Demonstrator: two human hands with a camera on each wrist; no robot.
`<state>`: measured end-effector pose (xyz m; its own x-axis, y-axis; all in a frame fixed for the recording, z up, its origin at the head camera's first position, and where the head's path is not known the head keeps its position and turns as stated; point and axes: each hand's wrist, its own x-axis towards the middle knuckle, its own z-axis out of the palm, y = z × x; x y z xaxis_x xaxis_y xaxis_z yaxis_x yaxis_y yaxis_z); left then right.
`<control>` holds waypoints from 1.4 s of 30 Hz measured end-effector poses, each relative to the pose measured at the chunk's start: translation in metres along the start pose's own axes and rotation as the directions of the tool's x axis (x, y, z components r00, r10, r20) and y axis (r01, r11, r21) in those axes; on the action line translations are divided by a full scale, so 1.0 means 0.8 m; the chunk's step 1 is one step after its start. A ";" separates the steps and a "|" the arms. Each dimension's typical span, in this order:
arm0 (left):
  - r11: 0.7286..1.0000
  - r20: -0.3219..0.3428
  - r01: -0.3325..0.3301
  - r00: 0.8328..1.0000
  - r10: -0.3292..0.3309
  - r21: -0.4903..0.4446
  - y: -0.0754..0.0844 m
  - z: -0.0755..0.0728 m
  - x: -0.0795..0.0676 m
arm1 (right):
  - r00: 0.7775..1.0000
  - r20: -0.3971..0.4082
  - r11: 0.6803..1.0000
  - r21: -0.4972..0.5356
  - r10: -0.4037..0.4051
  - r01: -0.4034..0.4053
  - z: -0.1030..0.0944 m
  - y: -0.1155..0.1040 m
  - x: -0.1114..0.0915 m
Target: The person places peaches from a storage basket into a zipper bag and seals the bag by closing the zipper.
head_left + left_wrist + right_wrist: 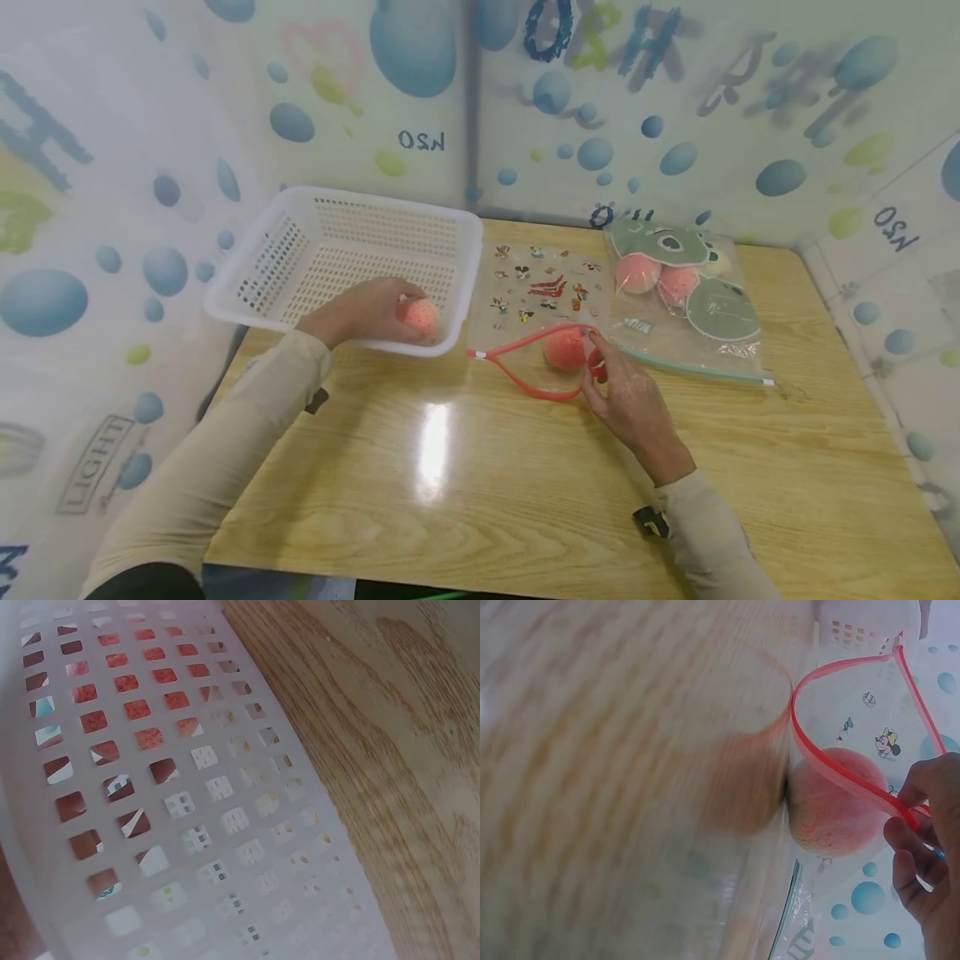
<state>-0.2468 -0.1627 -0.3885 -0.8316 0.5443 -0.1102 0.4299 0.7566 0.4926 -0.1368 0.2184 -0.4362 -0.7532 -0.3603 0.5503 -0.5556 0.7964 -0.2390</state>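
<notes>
My left hand (367, 310) reaches over the near wall of a white plastic basket (468, 275) and grips a pink peach (422, 318) inside it. Pink patches of that peach (137, 709) show through the wall's holes in the left wrist view. With my right hand (628, 398) I pinch the red zip edge of a clear cartoon-print zip bag (517, 287), whose mouth gapes toward me. Another peach (564, 350) lies inside that bag, close behind the red edge; its yellowish-pink skin (832, 817) is plain in the right wrist view.
Right of the cartoon bag lies a second zip bag (637, 342) with green patches, its zip toward me, holding a few pink peaches (637, 273). The wooden table (525, 492) meets patterned curtains (480, 125) at the back and sides.
</notes>
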 end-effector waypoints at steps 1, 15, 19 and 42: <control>1.000 -0.008 -0.002 1.000 0.002 -0.002 0.000 -0.001 0.000 | 1.000 0.001 1.000 0.002 0.000 0.000 0.000 0.000 0.001; 0.992 -0.152 -0.017 0.988 0.037 0.128 0.010 -0.013 -0.003 | 1.000 0.024 1.000 0.004 0.008 -0.008 -0.003 -0.001 0.007; 0.976 -0.212 -0.022 0.975 0.070 0.218 0.013 -0.016 -0.004 | 1.000 0.012 1.000 0.006 -0.001 0.001 -0.003 -0.001 0.010; 0.902 -0.544 -0.259 0.729 0.416 0.345 0.051 -0.003 -0.002 | 0.999 0.027 0.999 0.027 0.045 -0.045 -0.009 -0.006 0.012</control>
<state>-0.2290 -0.1336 -0.3663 -0.6181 0.5148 0.5941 0.7242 0.6669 0.1756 -0.1389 0.2148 -0.4244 -0.7866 -0.3377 0.5169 -0.5302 0.7985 -0.2850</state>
